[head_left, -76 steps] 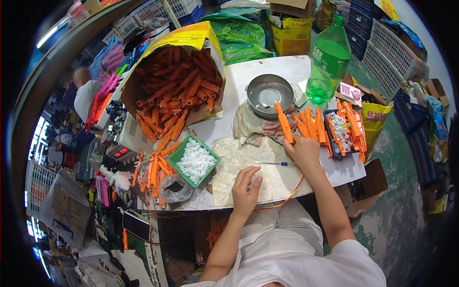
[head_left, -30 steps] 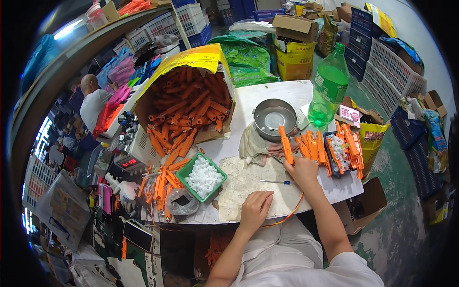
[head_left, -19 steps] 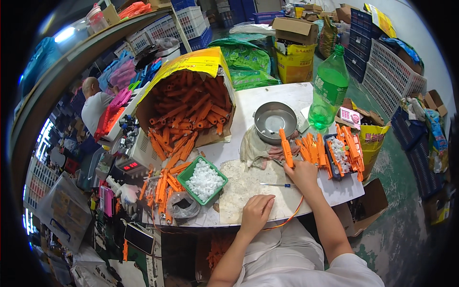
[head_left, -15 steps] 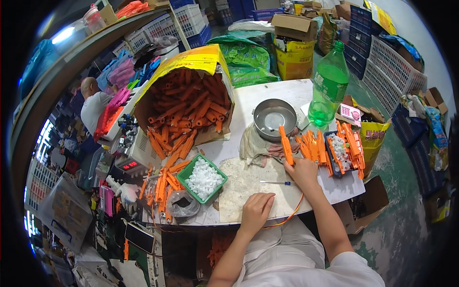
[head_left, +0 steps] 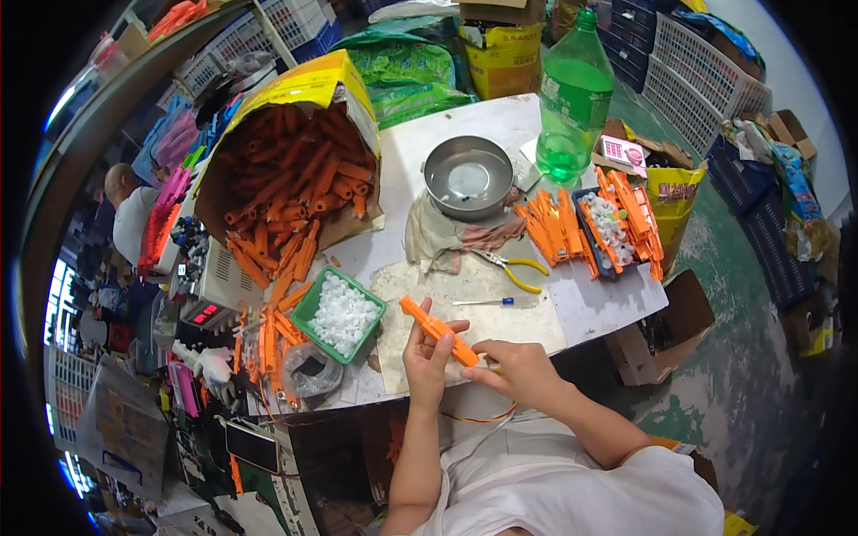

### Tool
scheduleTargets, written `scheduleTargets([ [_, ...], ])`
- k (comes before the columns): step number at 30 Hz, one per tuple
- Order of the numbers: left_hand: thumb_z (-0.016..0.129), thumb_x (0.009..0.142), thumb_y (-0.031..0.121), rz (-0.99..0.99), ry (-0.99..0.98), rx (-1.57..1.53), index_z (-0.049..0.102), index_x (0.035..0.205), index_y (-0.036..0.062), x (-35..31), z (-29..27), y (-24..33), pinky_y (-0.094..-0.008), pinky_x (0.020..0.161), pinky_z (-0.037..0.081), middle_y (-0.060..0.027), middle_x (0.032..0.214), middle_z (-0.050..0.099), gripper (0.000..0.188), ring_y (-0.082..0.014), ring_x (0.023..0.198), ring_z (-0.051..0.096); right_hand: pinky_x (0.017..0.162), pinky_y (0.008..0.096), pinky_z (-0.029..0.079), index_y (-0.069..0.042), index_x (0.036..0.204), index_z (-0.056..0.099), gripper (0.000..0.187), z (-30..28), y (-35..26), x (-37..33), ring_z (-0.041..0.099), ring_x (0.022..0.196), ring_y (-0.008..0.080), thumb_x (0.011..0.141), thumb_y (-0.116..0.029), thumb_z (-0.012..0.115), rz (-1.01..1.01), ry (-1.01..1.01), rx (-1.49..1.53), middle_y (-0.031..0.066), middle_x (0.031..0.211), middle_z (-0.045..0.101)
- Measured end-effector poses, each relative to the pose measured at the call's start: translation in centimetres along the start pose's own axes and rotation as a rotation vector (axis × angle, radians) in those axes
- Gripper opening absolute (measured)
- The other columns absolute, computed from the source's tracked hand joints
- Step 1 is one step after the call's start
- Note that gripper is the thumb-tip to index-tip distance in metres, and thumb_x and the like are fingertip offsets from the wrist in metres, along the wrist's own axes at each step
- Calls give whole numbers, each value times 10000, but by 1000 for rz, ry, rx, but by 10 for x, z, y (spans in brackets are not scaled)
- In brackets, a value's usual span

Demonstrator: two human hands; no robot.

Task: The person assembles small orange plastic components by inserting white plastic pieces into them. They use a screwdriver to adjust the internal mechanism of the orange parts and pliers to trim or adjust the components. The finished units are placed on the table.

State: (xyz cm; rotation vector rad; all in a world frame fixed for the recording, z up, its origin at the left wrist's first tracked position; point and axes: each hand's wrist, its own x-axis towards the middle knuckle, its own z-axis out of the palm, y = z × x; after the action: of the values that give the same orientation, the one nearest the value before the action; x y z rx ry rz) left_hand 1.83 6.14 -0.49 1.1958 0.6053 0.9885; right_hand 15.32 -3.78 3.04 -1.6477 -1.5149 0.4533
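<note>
A long, narrow orange plastic part [head_left: 438, 331] is held aslant over the front of the table. My left hand [head_left: 427, 364] is closed around its middle, thumb on top. My right hand [head_left: 518, 368] has its thumb and forefinger pinched at the part's lower right end; the exact contact is partly hidden. Below the hands a thin red and yellow wire [head_left: 483, 420] runs across my lap. Beyond them, on a worn pale board [head_left: 402, 299], lie a blue-ended screwdriver [head_left: 487, 302] and yellow-handled pliers [head_left: 523, 272].
A green tray [head_left: 308, 308] of small white pieces stands left. Behind it, a yellow-edged sack [head_left: 313, 73] spills orange parts. Farther back are a metal bowl [head_left: 466, 201] on a rag and a green bottle [head_left: 576, 98]. Finished-looking orange parts [head_left: 554, 228] lie beside a dark tray [head_left: 592, 241].
The orange part came from the right side of the board toward me and into my left hand. My right hand shifted to its end. The pliers now show, and the view has shifted.
</note>
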Motion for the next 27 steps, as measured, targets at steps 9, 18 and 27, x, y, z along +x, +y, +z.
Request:
scheduleTargets([
  [9, 598, 912, 132, -27, -33, -39, 276, 1376, 25, -1, 2, 4, -346, 845, 530, -247, 1133, 607, 574, -247, 949, 662, 678, 377, 482, -41, 862, 649, 188, -94, 6, -36, 611, 771, 283, 782, -199, 711, 152, 257, -690, 97, 824, 634],
  [18, 577, 930, 139, -30, -40, -123, 321, 1362, 11, -9, -5, 12, -368, 832, 550, -280, 1263, 522, 519, -297, 970, 660, 817, 399, 420, -27, 898, 589, 186, -13, 59, 51, 510, 933, 315, 784, -141, 681, -206, 227, -509, 124, 937, 550],
  [27, 604, 910, 173, -304, -248, -141, 310, 1403, -20, -31, -17, 37, -335, 817, 550, -274, 1205, 568, 606, -262, 905, 680, 613, 294, 464, -8, 1017, 625, 185, -42, -4, 21, 606, 689, 194, 922, -164, 592, 3, -81, 200, 118, 822, 648],
])
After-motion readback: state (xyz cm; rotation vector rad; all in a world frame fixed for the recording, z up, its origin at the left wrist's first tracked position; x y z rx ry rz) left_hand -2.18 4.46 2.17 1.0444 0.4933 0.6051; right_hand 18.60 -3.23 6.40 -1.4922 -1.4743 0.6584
